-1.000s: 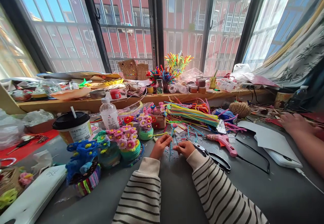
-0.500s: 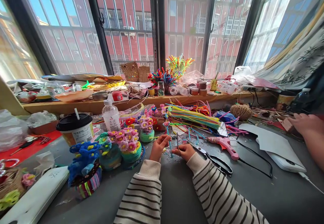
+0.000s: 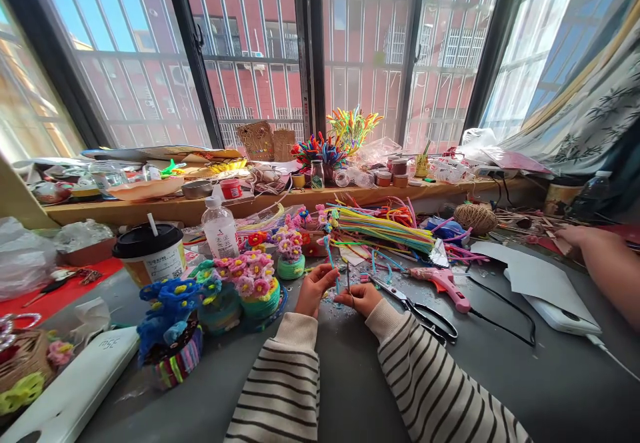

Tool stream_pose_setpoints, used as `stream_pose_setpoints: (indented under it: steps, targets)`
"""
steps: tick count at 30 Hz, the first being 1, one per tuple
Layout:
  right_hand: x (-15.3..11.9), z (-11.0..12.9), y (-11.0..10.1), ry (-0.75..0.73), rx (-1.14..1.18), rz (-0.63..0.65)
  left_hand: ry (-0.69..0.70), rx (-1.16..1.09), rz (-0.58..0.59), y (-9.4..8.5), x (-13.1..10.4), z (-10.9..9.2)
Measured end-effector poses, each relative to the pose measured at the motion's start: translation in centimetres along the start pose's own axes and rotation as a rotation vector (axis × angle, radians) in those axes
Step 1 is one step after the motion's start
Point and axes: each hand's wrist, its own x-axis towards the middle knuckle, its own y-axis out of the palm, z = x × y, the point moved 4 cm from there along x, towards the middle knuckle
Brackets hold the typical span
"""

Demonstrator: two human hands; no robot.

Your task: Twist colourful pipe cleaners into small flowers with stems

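Observation:
My left hand [image 3: 316, 288] pinches a thin light-blue fuzzy stem [image 3: 329, 256], which stands nearly upright between my hands. Just to the right, my right hand [image 3: 361, 297] is closed on small scissors [image 3: 349, 276], their blades pointing up close beside the stem. Tiny blue clippings [image 3: 345, 313] lie on the table under my hands. Near my left wrist stand pots of fuzzy pink flowers [image 3: 256, 276] and blue flowers [image 3: 170, 309]. Large black-handled scissors [image 3: 425, 316] lie to the right of my right hand.
A pink glue gun [image 3: 445, 286] with its black cord lies at the right. Behind my hands is a bundle of colored pipe cleaners [image 3: 387, 228]. A lidded cup [image 3: 150, 256] and a bottle [image 3: 220, 229] stand at the left. Another person's arm [image 3: 600, 256] reaches in from the right.
The blue stem has tilted slightly, its top leaning a little left, and my right hand has shifted slightly left. At the far right, the other person's hand has moved a little left.

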Motion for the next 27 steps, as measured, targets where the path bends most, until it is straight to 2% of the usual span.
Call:
stream_pose_setpoints:
  steps: [7, 11, 16, 22, 27]
  targets:
    - [0.21, -0.99, -0.13, 0.008, -0.023, -0.017, -0.008, -0.085, -0.103, -0.18, -0.11, -0.22]
    - [0.11, -0.82, -0.26, 0.001, 0.019, -0.04, -0.047, -0.078, -0.082, -0.01, -0.05, -0.08]
    - [0.3, -0.91, -0.16, 0.002, -0.038, 0.0, -0.037, -0.105, -0.129, -0.26, 0.1, -0.03]
    - [0.19, -0.79, -0.86, -0.001, -0.047, -0.098, -0.09, -0.034, -0.068, -0.07, -0.06, 0.38]
    - [0.17, -0.8, -0.69, 0.027, -0.043, -0.074, -0.082, -0.005, -0.094, -0.31, 0.04, 0.55]
